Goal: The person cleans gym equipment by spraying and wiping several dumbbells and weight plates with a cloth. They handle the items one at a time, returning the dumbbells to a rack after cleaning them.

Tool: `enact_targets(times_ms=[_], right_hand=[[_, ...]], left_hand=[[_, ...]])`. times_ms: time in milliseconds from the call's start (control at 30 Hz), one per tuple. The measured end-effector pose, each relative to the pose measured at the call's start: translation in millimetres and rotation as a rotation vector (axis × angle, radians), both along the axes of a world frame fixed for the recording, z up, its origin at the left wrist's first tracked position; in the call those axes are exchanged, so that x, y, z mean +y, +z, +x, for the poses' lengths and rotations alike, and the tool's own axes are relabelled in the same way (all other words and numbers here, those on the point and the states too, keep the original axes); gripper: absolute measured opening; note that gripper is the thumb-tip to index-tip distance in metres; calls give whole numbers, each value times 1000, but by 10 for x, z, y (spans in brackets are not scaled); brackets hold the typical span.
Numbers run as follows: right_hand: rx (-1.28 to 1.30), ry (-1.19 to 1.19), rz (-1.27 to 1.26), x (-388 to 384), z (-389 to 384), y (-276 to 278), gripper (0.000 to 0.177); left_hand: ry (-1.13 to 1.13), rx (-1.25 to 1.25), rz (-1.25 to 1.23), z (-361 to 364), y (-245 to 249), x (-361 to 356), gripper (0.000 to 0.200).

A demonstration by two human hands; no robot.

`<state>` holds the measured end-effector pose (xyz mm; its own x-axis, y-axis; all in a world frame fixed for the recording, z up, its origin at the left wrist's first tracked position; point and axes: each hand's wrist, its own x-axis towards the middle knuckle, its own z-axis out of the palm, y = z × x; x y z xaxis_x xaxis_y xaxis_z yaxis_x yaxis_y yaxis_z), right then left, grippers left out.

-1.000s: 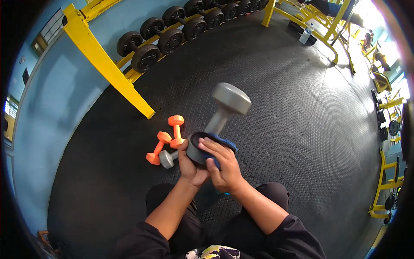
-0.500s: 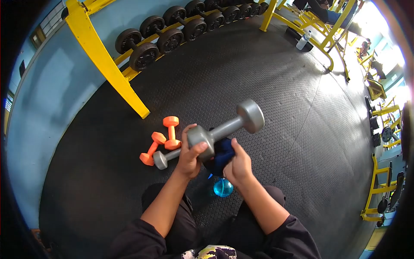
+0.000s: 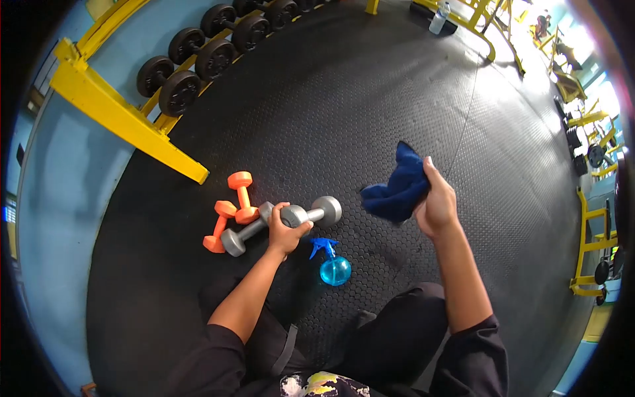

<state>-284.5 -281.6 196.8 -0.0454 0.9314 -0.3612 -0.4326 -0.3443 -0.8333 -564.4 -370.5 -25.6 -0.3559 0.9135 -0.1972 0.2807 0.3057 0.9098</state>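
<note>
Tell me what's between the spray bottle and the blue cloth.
In the head view, only bare black floor shows between the spray bottle and the blue cloth, which the right hand holds.

Held dumbbell (image 3: 329,212), 1: near end partly covered by my left hand (image 3: 286,237). Second grey dumbbell (image 3: 250,230), 1: upper end partly behind that hand. Blue cloth (image 3: 399,188), 1: hides most fingers of my right hand (image 3: 438,206); full shape lost in folds. Yellow rack (image 3: 126,126), 1: cut off by top edge. Shirt print (image 3: 322,385), 1: cut off by bottom edge.
</note>
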Motion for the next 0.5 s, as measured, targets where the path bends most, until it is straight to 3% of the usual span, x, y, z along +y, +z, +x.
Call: enact_targets(times_ms=[100, 133, 200, 267, 333, 367, 467, 500], right_hand=[[64, 143, 41, 44, 276, -369, 48], [31, 148, 27, 44, 312, -597, 49], [-313, 500, -306, 47, 425, -811, 58], [-362, 764, 62, 11, 354, -1351, 68], [-675, 1097, 509, 51, 215, -1928, 78], [-946, 1179, 698, 48, 143, -2046, 84], [-1198, 1224, 757, 81, 210, -2435, 95], [-1357, 969, 975, -25, 207, -2647, 98]], left_hand=[[-80, -323, -12, 152, -53, 118, 80], [-109, -314, -33, 258, -80, 201, 80], [-173, -407, -34, 478, -171, 390, 84], [-235, -347, -22, 736, -238, 508, 90], [-398, 49, 87, 952, -370, 533, 98], [-450, 116, 34, 1026, -375, 493, 105], [-482, 96, -81, 1129, -669, 406, 108], [-441, 32, -59, 1175, -754, 333, 109]])
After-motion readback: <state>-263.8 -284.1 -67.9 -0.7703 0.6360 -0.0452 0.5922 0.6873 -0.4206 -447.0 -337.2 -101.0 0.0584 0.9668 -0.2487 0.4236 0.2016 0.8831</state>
